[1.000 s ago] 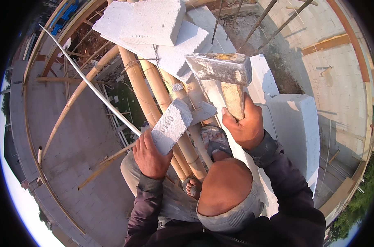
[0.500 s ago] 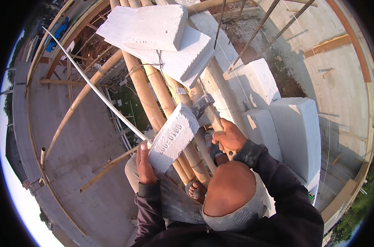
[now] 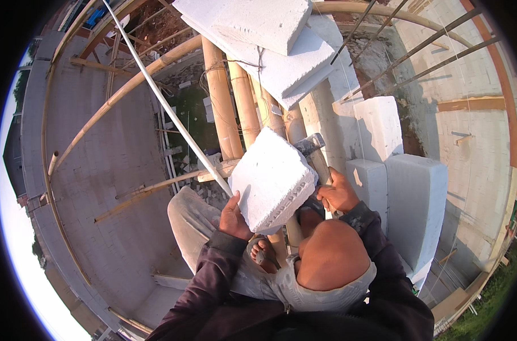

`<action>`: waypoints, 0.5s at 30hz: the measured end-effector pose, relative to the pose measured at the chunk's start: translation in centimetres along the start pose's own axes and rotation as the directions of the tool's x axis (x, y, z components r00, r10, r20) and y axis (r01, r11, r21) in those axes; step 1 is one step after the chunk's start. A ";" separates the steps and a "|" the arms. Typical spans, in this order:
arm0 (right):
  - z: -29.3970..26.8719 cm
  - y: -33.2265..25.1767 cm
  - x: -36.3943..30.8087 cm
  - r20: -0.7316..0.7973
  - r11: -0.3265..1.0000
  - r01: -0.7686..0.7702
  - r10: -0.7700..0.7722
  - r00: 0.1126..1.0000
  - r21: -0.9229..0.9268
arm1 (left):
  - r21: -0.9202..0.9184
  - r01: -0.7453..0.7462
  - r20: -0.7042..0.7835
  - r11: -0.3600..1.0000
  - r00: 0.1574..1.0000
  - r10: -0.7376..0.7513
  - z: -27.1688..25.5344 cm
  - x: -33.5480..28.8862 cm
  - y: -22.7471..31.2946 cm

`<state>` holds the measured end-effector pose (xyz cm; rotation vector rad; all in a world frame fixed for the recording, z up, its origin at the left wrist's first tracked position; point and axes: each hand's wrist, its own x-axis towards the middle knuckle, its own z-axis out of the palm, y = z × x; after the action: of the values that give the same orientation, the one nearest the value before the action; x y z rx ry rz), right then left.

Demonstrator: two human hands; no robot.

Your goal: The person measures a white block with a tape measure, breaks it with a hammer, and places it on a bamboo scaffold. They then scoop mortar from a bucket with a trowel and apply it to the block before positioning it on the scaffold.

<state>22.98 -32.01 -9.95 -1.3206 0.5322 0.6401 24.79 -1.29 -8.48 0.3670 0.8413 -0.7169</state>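
Note:
A piece of white lightweight concrete block (image 3: 270,176) is tilted in front of me, its broad, rough face upward and imprinted marks along its near edge. My left hand (image 3: 234,220) grips its lower left side, the thumb on the face and the other fingers hidden beneath. My right hand (image 3: 339,194) is closed around the wooden handle of a hammer (image 3: 310,144). The hammer's dark, dusty metal head shows just beyond the block's far right edge; whether it touches the block I cannot tell. My bare knee (image 3: 335,256) is close below the right hand.
Bamboo poles (image 3: 219,102) run beneath me, with the ground far below. Flat white blocks (image 3: 287,62) are stacked on them ahead. A block wall (image 3: 414,204) rises at my right, with steel bars (image 3: 440,62) beyond. A long pale pole (image 3: 167,105) slants at the left.
The block has been turned and tipped so its broad face shows upward, and my left hand has shifted with it. My right hand keeps hold of the hammer. The whole view has shifted.

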 end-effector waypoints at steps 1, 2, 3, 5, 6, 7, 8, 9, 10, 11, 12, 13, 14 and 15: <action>-0.5 0.3 0.1 -0.006 1.000 0.013 -0.013 1.000 -0.019 | 0.127 -0.010 -0.121 0.992 0.992 0.025 -0.1 1.4 -0.8; -0.9 0.6 0.1 0.012 0.998 0.013 -0.012 1.000 -0.056 | 0.214 -0.029 -0.156 0.976 0.986 0.063 -0.4 2.4 -1.5; -1.5 0.9 0.3 -0.026 0.987 0.038 -0.042 0.999 -0.156 | 0.188 -0.007 -0.193 0.982 0.980 0.044 -0.7 3.1 -2.2; -2.2 1.4 0.2 -0.116 0.922 0.090 -0.143 0.983 -0.375 | 0.244 -0.120 -0.142 0.962 0.977 0.157 -1.4 3.9 -2.6; -2.3 1.6 0.0 -0.189 0.862 0.045 -0.162 0.969 -0.505 | 0.262 -0.141 -0.157 0.955 0.970 0.187 -1.8 3.9 -2.8; -2.2 1.6 -0.1 -0.218 0.774 0.056 -0.246 0.944 -0.631 | 0.251 -0.136 -0.189 0.958 0.964 0.187 -2.2 4.0 -2.4; -2.0 1.5 -0.4 -0.214 0.826 0.129 -0.287 0.934 -0.548 | 0.362 -0.260 -0.052 0.895 0.953 0.298 -2.5 3.9 -2.3; -1.6 1.2 -0.7 -0.247 0.863 0.165 -0.312 0.918 -0.477 | 0.381 -0.292 -0.073 0.877 0.936 0.343 -2.6 4.2 -1.9; -0.9 0.9 -1.2 -0.269 0.902 0.169 -0.290 0.918 -0.396 | 0.389 -0.350 -0.068 0.852 0.912 0.405 -2.8 4.3 -1.6; -0.3 0.4 -1.6 -0.251 0.889 0.224 -0.341 0.906 -0.400 | 0.365 -0.325 -0.122 0.872 0.912 0.391 -2.9 4.3 -1.4; 0.1 -0.4 -1.9 -0.230 0.815 0.248 -0.416 0.880 -0.524 | 0.336 -0.330 -0.132 0.882 0.911 0.391 -2.9 4.6 -1.1; 0.3 -1.4 -1.9 -0.191 0.736 0.270 -0.477 0.858 -0.621 | 0.309 -0.336 -0.130 0.890 0.912 0.390 -2.8 4.8 -0.9; 0.5 -2.2 -2.1 -0.161 0.652 0.254 -0.507 0.847 -0.714 | 0.325 -0.345 -0.142 0.881 0.903 0.406 -2.8 5.0 -0.7; 0.7 -2.9 -2.4 -0.131 0.612 0.308 -0.565 0.814 -0.728 | 0.343 -0.347 -0.155 0.873 0.896 0.417 -2.8 5.1 -0.6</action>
<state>23.28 -32.01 -6.19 -2.2203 0.2097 0.1487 25.13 -2.36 -14.21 0.8869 0.8346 -0.4323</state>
